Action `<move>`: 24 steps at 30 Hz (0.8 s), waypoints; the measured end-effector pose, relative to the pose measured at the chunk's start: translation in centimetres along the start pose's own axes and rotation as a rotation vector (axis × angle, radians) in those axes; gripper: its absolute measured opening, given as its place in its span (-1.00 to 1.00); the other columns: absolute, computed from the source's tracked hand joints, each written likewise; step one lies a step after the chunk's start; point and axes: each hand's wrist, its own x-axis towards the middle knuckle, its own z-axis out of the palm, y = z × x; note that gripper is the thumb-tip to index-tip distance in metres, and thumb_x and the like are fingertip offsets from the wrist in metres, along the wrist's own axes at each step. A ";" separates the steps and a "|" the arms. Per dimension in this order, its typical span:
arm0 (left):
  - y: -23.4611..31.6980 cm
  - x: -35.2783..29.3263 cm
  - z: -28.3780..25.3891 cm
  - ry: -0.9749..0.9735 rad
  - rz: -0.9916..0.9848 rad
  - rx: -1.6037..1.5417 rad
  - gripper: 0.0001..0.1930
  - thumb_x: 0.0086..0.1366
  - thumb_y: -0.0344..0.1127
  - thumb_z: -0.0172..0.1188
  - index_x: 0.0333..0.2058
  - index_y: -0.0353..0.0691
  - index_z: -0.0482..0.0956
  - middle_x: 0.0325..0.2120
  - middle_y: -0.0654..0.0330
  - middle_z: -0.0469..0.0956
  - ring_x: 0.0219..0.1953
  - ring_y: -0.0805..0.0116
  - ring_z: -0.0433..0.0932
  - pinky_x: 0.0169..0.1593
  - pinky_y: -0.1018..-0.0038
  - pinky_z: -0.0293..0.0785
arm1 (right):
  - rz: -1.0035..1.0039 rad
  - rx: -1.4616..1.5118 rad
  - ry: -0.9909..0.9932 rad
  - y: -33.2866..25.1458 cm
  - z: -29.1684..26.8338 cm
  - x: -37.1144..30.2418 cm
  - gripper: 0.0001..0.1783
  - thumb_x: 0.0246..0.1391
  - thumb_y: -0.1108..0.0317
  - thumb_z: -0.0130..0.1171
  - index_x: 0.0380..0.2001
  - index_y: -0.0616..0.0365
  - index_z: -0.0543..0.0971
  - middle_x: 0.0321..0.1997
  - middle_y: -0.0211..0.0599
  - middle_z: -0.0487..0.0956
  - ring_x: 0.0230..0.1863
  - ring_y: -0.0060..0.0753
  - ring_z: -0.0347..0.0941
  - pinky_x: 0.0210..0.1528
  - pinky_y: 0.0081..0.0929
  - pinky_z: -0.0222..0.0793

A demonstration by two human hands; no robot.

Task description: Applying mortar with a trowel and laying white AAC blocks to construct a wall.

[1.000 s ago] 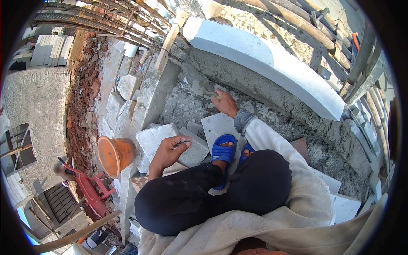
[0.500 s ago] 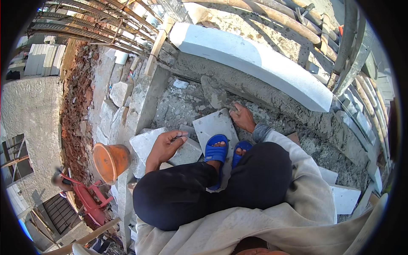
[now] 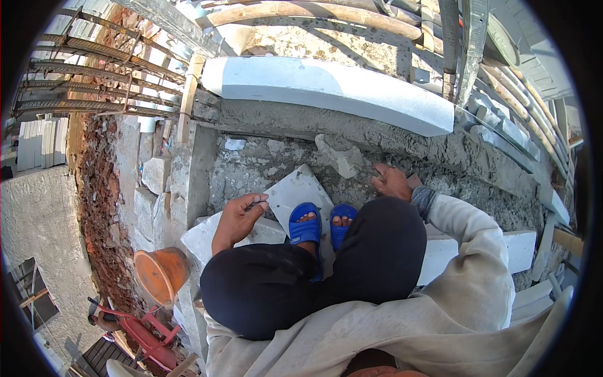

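My right hand (image 3: 394,183) is closed around the handle of a mortar-caked trowel (image 3: 339,156). The blade points left, low over the rubble and grey mortar between the slab and the wall. My left hand (image 3: 237,220) hangs by my left knee with its fingers curled and thumb near the fingertips; whether something small is in them I cannot make out. Below it lie pale blocks (image 3: 267,232). My feet in blue sandals (image 3: 305,225) rest at a flat grey slab (image 3: 295,191). Beyond the trowel, a long white block (image 3: 326,88) sits on a mortar-smeared grey ledge (image 3: 276,119).
An orange bucket (image 3: 162,274) stands at the left beside a concrete edge (image 3: 188,169). Rusty rebar (image 3: 100,88) juts in at the upper left. Poles (image 3: 314,14) run behind the white block. A red wheelbarrow (image 3: 147,342) is lower left; another pale block (image 3: 440,257) lies right of my knee.
My view has turned, shifting the scene. The right hand has brought the trowel rightward and a little nearer, away from the slab's far corner. My left hand stays curled by the knee.
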 end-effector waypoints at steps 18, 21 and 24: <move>-0.7 5.3 1.5 -0.139 0.041 -0.060 -0.72 0.36 -0.33 0.21 -0.06 -0.40 0.66 -0.30 0.24 0.69 -0.25 0.51 0.56 -0.10 0.52 0.47 | 0.505 0.400 0.543 12.6 -23.4 -29.4 -0.83 0.08 0.33 0.14 -0.50 0.20 0.51 -0.64 -0.42 0.44 -0.65 -0.51 0.38 -0.60 -0.44 0.26; -0.4 6.1 2.5 -0.157 0.071 -0.037 -0.72 0.36 -0.33 0.23 -0.06 -0.41 0.65 -0.29 0.20 0.69 -0.24 0.49 0.57 -0.09 0.51 0.48 | 0.672 0.630 0.674 15.0 -23.5 -29.7 -0.85 0.11 0.33 0.11 -0.48 0.14 0.53 -0.65 -0.42 0.44 -0.76 -0.54 0.30 -0.71 -0.49 0.24; -0.4 5.8 2.3 -0.141 0.059 0.027 -0.72 0.35 -0.34 0.24 -0.06 -0.42 0.65 -0.26 0.16 0.70 -0.21 0.47 0.57 -0.06 0.49 0.48 | 0.660 0.757 0.713 14.2 -23.6 -29.0 -0.84 0.12 0.32 0.10 -0.47 0.16 0.52 -0.65 -0.41 0.44 -0.75 -0.55 0.31 -0.70 -0.50 0.23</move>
